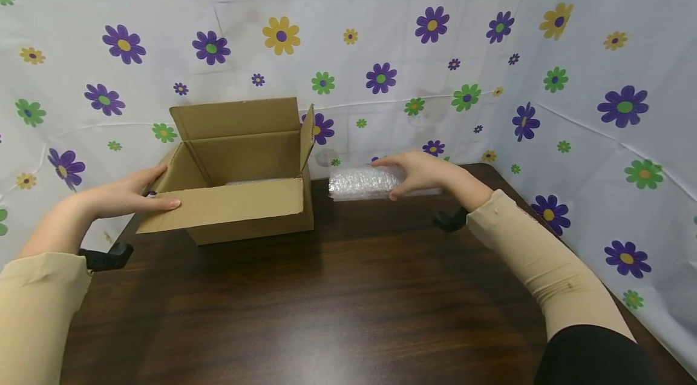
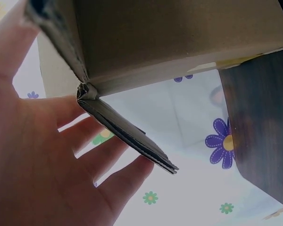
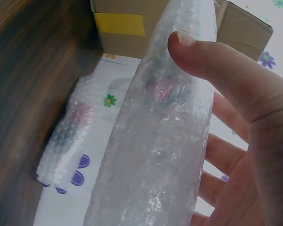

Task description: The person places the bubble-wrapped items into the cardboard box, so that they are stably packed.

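An open cardboard box (image 1: pixel 261 221) stands on the table, flaps raised at the back and right, the front flap (image 1: pixel 239 203) folded outward. At its left front corner, my left hand (image 1: pixel 122 194) grips the cardboard, thumb on the front flap; the left wrist view has several fingers (image 2: pixel 125 181) along the outside of a flap. Right of the box, my right hand (image 1: pixel 416 173) holds a bubble-wrapped bundle (image 3: pixel 146 141) between thumb and fingers. Some pink and green shows through its wrap. Only a sliver of pale material shows inside the box.
A second bubble-wrapped bundle (image 3: pixel 68 132) lies on the table beyond the held one in the right wrist view. Yellow tape (image 3: pixel 120 23) marks the box's side. Flower-printed cloth (image 1: pixel 359 28) hangs behind and to the right of the dark wooden table (image 1: pixel 327 306).
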Tool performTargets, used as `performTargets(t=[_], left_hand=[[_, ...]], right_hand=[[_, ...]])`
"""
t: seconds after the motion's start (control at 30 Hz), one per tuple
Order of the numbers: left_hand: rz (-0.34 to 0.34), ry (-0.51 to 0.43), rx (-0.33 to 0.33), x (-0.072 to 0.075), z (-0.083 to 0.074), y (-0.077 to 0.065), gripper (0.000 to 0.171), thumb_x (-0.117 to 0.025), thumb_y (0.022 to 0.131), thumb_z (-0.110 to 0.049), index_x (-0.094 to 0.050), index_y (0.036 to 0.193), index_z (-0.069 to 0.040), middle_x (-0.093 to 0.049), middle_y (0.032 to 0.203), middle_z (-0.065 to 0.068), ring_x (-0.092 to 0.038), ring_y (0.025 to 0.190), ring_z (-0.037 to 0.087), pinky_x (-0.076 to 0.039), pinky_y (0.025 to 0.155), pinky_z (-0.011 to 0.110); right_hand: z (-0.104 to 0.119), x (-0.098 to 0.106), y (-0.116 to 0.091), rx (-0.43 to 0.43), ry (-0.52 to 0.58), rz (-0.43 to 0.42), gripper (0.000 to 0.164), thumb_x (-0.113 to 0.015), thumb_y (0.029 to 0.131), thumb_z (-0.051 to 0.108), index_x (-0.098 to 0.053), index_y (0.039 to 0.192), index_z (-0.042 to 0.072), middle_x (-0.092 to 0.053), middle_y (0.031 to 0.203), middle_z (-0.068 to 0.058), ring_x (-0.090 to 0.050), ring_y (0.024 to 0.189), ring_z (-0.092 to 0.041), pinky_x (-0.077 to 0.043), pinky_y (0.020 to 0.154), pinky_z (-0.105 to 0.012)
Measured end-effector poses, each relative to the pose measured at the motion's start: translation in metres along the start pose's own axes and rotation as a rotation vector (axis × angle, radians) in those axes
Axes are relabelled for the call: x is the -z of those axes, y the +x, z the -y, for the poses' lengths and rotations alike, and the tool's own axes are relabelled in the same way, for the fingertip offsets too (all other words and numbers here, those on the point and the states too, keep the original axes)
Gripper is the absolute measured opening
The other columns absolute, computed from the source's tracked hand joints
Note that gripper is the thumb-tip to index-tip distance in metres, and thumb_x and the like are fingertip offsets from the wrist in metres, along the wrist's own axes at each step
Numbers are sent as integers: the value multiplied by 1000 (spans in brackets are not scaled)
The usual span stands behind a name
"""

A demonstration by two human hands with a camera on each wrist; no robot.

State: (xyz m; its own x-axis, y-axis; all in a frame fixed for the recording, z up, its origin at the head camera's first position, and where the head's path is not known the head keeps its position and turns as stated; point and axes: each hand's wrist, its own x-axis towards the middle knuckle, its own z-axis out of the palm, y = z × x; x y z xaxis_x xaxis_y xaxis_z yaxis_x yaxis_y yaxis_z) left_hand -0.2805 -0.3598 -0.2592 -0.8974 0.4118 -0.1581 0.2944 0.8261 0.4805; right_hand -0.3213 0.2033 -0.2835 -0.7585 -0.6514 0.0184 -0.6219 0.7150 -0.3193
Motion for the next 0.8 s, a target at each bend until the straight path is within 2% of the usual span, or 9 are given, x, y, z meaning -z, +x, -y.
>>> performTargets(t=[0.2, 0.37, 0.8], left_hand=[[-4, -10, -16, 0, 0, 0, 97, -63, 93, -30, 6, 153, 3, -7, 150, 40, -12, 133, 60, -21, 94, 77], [0, -2, -6, 0, 0, -1, 98, -63, 92, -32, 7, 152, 4, -5, 150, 41, -9, 134, 61, -20, 94, 77], [-8, 28, -5, -1, -3, 0, 96, -62, 93, -32, 4, 152, 5, -11, 147, 41, -17, 130, 60, -24, 92, 77]], right_hand=[[4, 13, -1, -13, -2, 21, 77, -82, 77, 31, -48, 145, 20, -49, 144, -4, -43, 132, -30, -35, 107, -50], [8, 25, -4, -23, -9, 32, 76, -83, 76, 32, -50, 144, 22, -50, 143, -4, -44, 131, -30, -36, 105, -51], [20, 68, -10, -75, 0, 44, 77, -84, 76, 30, -49, 144, 20, -49, 143, -10, -43, 131, -34, -36, 105, -53]])
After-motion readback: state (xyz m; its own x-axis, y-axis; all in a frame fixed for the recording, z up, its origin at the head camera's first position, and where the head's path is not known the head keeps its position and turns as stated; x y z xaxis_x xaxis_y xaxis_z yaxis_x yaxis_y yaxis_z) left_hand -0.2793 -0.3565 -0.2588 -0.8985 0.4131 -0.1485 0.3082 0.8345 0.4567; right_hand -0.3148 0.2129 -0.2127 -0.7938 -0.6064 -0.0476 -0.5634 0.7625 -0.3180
